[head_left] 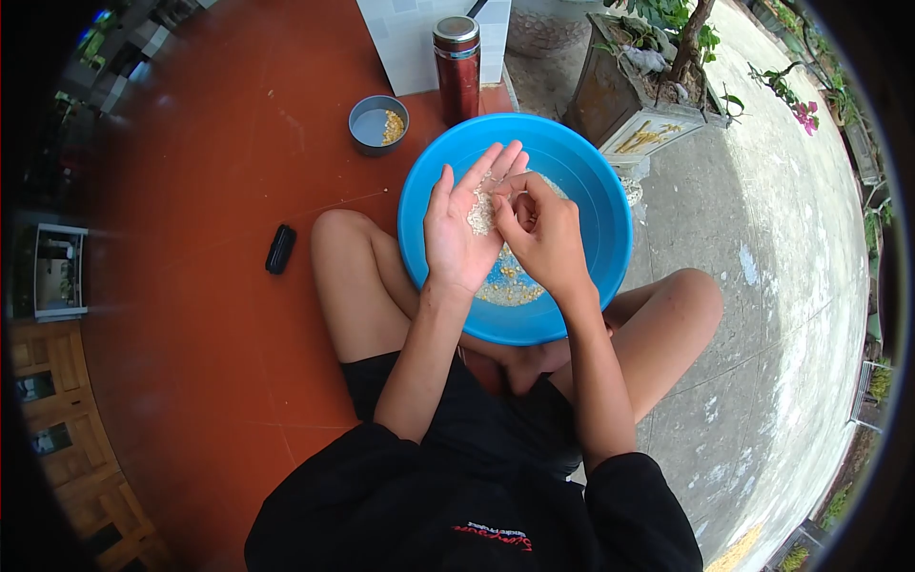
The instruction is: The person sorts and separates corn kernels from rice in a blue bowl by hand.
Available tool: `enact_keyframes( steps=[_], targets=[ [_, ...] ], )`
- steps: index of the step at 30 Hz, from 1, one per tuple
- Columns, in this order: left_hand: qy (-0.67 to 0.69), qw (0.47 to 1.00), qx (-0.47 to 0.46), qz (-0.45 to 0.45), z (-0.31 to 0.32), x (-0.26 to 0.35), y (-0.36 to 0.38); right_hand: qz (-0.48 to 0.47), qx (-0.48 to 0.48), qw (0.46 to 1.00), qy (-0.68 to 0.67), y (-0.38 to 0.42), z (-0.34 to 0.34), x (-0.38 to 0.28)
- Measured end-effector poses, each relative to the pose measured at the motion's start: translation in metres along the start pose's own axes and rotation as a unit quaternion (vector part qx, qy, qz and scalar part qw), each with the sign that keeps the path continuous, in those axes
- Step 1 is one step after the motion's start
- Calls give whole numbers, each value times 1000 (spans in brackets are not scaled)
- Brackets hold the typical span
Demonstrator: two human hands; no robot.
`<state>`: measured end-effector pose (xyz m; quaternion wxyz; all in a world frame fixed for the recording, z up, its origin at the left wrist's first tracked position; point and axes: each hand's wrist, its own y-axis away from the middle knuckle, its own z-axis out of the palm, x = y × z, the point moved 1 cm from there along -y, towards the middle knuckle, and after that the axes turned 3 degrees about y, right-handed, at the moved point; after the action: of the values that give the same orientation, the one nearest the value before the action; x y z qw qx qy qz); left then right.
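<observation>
My left hand (457, 229) is palm up over a blue basin (603, 205), fingers stretched out and slightly spread, holding a small heap of pale, rice-like grains (481, 215). Over that palm, my right hand (545, 227) is closed, thumb and fingertips pinched together at the edge of the heap. Whatever is between those fingertips is too small to make out. Inside the basin, more pale grains mixed with yellow kernels (510, 286) lie at the bottom, partly hidden by both hands. The basin rests between my crossed legs.
A grey bowl (355, 127) with some yellow kernels stands left of the basin on the red tiled floor (210, 315). Behind the basin is a red flask (457, 81). A black case (280, 250) lies near my left knee. A square planter (620, 95) stands back right.
</observation>
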<state>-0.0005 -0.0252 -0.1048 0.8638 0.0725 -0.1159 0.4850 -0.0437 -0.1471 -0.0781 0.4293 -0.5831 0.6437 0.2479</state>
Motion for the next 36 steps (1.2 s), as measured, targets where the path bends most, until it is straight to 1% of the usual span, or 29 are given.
enact_keyframes(
  steps=[2,5,8,11,14,20,26,29,32,36],
  targets=[
    [8,1000,0,0,0,0,-1,27,9,998,-51,-3,2,10],
    [7,1000,0,3,-3,0,-3,57,13,984,-168,-5,8,19],
    [8,1000,2,4,-2,-1,-2,31,6,993,-111,-5,6,18],
    [16,1000,4,8,-3,-1,-2,20,8,995,-98,-5,6,15],
    [15,1000,6,13,-3,-2,-2,21,-2,999,-33,-5,-1,8],
    [13,1000,5,16,-4,-1,-3,33,46,998,-11,-5,-3,6],
    [19,999,10,26,-8,0,-5,-35,11,999,16,-4,-9,5],
    [23,999,10,35,-8,1,-4,-38,-6,999,37,-1,-10,1],
    [22,999,11,39,-9,2,-4,-111,15,993,41,-1,-3,8],
    [12,999,17,38,-9,1,-4,-43,-22,995,83,0,-8,0]
  ],
)
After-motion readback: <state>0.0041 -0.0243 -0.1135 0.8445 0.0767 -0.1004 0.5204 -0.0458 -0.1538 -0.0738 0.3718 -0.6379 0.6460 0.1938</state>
